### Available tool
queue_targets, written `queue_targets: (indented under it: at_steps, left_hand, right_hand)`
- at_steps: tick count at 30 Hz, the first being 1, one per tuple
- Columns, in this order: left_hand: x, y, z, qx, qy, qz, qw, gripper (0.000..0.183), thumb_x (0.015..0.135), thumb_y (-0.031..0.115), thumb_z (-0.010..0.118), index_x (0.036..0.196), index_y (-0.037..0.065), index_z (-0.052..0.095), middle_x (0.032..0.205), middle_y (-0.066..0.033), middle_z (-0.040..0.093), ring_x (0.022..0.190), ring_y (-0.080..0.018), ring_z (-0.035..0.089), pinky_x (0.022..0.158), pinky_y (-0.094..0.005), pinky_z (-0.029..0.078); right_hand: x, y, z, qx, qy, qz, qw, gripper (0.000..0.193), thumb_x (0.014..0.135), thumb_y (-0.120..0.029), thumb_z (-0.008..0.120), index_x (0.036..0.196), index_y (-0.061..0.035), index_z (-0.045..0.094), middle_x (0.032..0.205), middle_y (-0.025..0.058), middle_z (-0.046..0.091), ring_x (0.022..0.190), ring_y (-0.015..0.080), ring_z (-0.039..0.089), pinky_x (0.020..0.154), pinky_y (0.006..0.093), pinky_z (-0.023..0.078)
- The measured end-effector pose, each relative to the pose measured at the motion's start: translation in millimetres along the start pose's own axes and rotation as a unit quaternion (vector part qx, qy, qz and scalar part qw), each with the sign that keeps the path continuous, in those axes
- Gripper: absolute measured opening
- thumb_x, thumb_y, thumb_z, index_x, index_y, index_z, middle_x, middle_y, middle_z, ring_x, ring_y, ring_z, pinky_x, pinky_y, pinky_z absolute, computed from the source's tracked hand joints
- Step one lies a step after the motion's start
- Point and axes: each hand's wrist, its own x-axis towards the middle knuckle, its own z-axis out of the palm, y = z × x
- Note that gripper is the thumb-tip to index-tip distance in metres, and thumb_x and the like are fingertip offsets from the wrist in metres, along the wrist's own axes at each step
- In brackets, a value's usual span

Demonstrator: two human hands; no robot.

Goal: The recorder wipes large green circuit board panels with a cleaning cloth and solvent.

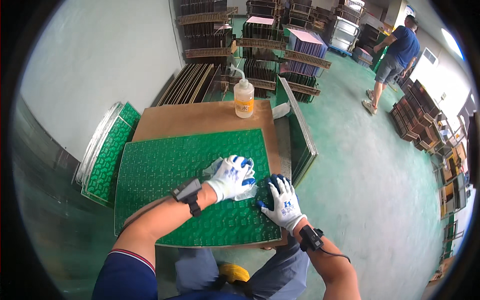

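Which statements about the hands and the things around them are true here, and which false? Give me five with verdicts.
1. The left hand presses a pale wipe on the green panel. True.
2. The right hand is at the panel's left edge. False: it is at the right edge.
3. Both hands are bare. False: both wear gloves.
4. The squeeze bottle stands upright on the brown board. True.
5. Nobody else is in view. False: another person is in the background at right.

one head-worn fisheye looks down closely over the green panel (175,167).
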Motion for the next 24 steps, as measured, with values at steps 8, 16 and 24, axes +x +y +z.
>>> queue_targets:
  at_steps: [8,16,24]
  left_hand:
    - [98,-26,11,0.056,0.011,-0.055,0.997,0.033,0.096,0.039,0.059,0.112,0.013,0.068,0.107,-0.0078,0.070,0.105,-0.0301,0.062,0.089,-0.0453,0.049]
    - [92,-22,-1,0.058,-0.041,-0.059,0.996,0.039,0.095,0.041,0.059,0.119,0.012,0.069,0.106,-0.0128,0.068,0.107,-0.0316,0.061,0.086,-0.0489,0.051]
    - [48,-1,-1,0.014,-0.077,-0.036,0.996,0.045,0.096,0.044,0.060,0.127,0.012,0.067,0.104,-0.0150,0.066,0.105,-0.0348,0.060,0.088,-0.0490,0.052]
  right_hand:
    - [5,0,-6,0.016,-0.012,-0.002,1.000,0.085,0.081,-0.048,0.082,0.144,0.0027,0.055,0.151,0.0258,0.050,0.145,0.0454,0.042,0.126,0.0569,0.028]
    - [6,0,-10,0.045,-0.026,0.009,0.999,0.083,0.080,-0.049,0.082,0.141,0.0025,0.058,0.150,0.0261,0.050,0.146,0.0462,0.041,0.125,0.0573,0.029]
    - [1,7,-4,0.042,-0.020,0.017,0.999,0.082,0.078,-0.045,0.085,0.139,0.0031,0.058,0.149,0.0260,0.051,0.145,0.0469,0.042,0.124,0.0586,0.030]
